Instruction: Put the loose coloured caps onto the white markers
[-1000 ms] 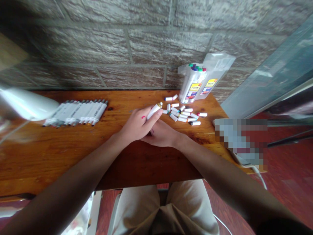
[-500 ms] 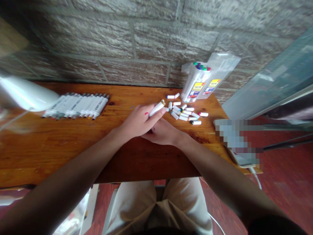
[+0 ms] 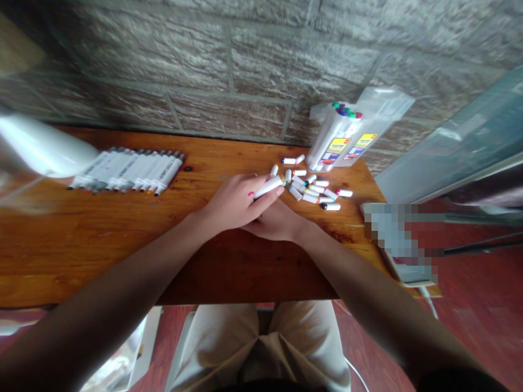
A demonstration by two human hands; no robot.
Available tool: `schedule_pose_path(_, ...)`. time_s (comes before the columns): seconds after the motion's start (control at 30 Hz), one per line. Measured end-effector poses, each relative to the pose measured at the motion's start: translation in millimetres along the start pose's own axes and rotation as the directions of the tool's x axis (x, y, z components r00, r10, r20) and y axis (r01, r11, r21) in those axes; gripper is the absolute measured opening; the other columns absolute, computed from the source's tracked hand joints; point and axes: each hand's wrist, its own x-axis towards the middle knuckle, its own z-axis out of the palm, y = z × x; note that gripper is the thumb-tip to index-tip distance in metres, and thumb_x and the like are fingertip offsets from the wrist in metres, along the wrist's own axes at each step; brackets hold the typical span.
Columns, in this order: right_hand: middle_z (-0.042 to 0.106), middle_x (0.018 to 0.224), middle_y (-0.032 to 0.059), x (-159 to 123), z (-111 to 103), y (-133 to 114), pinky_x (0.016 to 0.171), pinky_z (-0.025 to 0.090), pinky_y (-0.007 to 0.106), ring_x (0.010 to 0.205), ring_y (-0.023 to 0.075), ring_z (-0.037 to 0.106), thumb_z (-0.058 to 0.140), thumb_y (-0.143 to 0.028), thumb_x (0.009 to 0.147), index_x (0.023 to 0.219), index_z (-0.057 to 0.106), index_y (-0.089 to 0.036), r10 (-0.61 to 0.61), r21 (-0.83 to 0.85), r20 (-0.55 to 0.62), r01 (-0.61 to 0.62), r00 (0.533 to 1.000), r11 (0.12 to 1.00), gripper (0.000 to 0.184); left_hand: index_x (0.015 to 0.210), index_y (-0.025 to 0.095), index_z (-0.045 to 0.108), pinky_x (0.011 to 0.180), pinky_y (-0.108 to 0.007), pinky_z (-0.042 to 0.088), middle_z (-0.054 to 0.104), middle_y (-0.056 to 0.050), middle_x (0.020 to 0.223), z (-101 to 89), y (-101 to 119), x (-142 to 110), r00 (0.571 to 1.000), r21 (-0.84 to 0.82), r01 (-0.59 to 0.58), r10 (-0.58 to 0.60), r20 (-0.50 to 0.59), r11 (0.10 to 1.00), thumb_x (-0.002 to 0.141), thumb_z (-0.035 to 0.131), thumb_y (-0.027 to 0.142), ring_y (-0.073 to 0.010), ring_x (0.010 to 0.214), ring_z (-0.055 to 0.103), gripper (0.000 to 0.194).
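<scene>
My left hand point(image 3: 232, 204) is closed around a white marker point(image 3: 267, 187), with the thumb along its side; the marker tilts up to the right and shows a tan band near its far end. My right hand point(image 3: 277, 220) lies partly beneath the left one, and its fingers are hidden there. A white cap point(image 3: 274, 170) shows just beyond my left fingers; I cannot tell whether a hand touches it. Several loose white caps point(image 3: 311, 200) with coloured ends are scattered on the wooden table to the right of my hands.
A row of white markers point(image 3: 131, 171) lies at the left, beside a blurred white object point(image 3: 44, 144). Against the brick wall stands an open clear case point(image 3: 341, 136) holding several markers. A pixelated device point(image 3: 398, 239) with a white cable is at the table's right edge.
The marker in my left hand has tipped lower toward the right. A white cap now shows above my left fingers. The whole view has shifted slightly.
</scene>
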Motion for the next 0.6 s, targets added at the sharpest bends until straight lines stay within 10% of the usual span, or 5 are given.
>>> schedule_pose_path(0.6,0.073,0.091,0.0070,7.0,-14.5,0.9,0.076,0.051,0.026,0.081,0.0137,0.063,0.059,-0.025,0.092,0.093,0.071,-0.009,-0.012,0.153,-0.009,0.013,1.000,0.988,0.020,0.083,0.014,0.070,0.068,-0.025,0.048,0.071,-0.006,0.080,12.9,-22.4,7.7,0.982,-0.254,0.162,-0.180,-0.050,0.954,0.096,0.050,0.052,-0.0162,0.075,0.064,0.045)
